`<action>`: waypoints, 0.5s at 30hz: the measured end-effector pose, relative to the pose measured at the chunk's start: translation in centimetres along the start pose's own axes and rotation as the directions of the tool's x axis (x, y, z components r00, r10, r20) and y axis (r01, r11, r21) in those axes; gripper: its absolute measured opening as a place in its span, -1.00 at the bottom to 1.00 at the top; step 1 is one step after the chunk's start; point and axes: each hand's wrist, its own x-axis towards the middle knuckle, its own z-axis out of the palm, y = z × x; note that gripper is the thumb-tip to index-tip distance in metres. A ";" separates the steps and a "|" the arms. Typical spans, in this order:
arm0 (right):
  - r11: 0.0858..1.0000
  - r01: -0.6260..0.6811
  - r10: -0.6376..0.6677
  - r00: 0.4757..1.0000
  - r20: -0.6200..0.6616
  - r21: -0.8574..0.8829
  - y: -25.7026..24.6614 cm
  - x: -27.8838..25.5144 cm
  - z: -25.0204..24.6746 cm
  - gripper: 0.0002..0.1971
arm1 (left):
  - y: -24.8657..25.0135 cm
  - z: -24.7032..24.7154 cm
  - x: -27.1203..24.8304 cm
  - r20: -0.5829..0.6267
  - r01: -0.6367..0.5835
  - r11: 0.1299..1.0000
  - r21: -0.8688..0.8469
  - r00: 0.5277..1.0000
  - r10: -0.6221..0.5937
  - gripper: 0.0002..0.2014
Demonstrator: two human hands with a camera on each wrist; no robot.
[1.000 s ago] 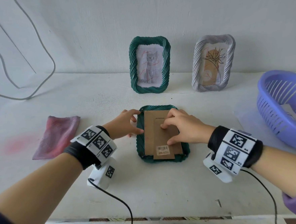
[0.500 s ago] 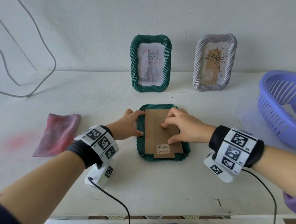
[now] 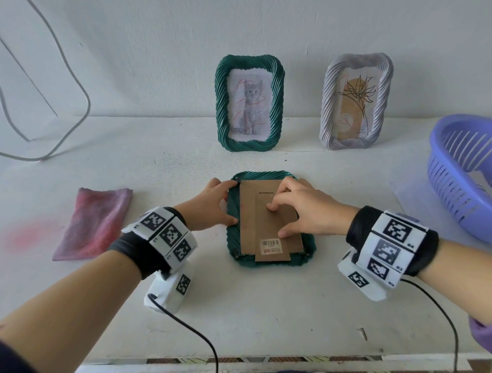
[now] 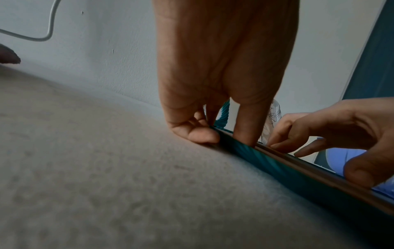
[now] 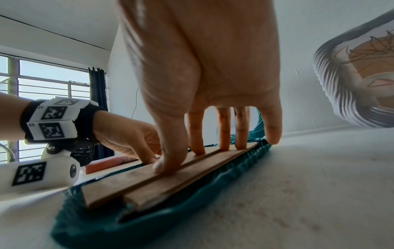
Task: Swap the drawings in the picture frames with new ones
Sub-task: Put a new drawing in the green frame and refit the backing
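Note:
A green picture frame lies face down at the table's middle, its brown cardboard backing and folded stand facing up. My left hand holds its left rim, the index tip at the top-left corner clip and the thumb on the rim. In the left wrist view the left hand has curled fingers against the frame's edge. My right hand presses its fingertips on the stand, thumb at the stand's edge. Two frames stand by the wall: a green one with a cat drawing and a white one with a flower drawing.
A purple slotted basket sits at the right edge on a clear sheet. A pink cloth lies to the left. A grey cable hangs on the wall at left. The table's front edge is near my body.
My left hand slid up along the frame's left rim, and its index finger now reaches the top-left corner. The right hand stays on the backing.

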 end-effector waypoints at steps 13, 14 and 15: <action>0.999 0.039 -0.039 0.999 -0.004 0.012 0.2 -0.2 -0.4 -0.48 | 0.9 -0.2 -0.1 -0.048 0.029 0.991 0.134 0.999 -0.023 -0.22; 0.996 0.059 -0.057 0.998 -0.035 0.061 0.4 -0.4 -0.6 -0.51 | 1.3 -0.1 -0.3 -0.081 0.018 0.980 0.200 0.997 -0.001 -0.23; 0.990 0.078 -0.070 0.994 -0.080 0.113 0.7 -0.8 -0.8 -0.55 | 1.7 0.1 -0.4 -0.103 -0.011 0.967 0.253 0.994 0.038 -0.24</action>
